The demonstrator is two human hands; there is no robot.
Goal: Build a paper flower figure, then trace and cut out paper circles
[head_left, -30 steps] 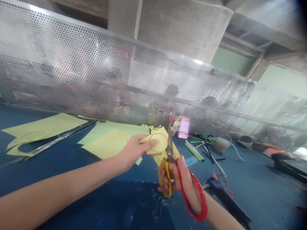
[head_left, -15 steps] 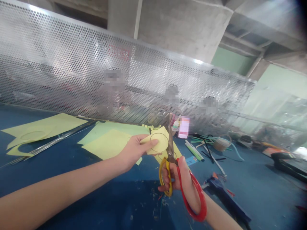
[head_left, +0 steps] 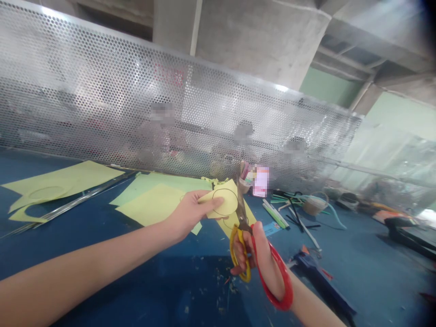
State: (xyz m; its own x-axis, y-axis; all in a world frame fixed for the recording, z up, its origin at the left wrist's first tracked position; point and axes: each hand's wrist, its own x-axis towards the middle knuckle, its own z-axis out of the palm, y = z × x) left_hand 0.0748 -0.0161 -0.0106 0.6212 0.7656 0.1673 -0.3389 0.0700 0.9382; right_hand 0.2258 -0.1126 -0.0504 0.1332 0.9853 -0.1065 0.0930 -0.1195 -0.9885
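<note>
My left hand (head_left: pixel 195 211) pinches a small piece of yellow paper (head_left: pixel 227 203) with a circle drawn on it. Fingers of my right hand (head_left: pixel 254 250) pass through the handles of large scissors (head_left: pixel 242 217), one loop yellow and the other red. The blades point up and lie against the right edge of the held paper. Behind and below that piece, another yellow sheet (head_left: pixel 251 213) with drawn curves rests on the blue table (head_left: pixel 153 286).
Yellow and green sheets (head_left: pixel 146 206) lie left of centre, with cut paper (head_left: pixel 68 179) and thin rods (head_left: pixel 81 200) farther left. A phone (head_left: pixel 261 180), coloured sticks (head_left: pixel 275 214), a basket (head_left: pixel 315 204) and a glue gun (head_left: pixel 320 281) are on the right. A perforated metal screen (head_left: pixel 112 104) stands behind.
The yellow scissor loop has shifted slightly right, nearer the red one, so the handles are closer together. The held paper has moved slightly left.
</note>
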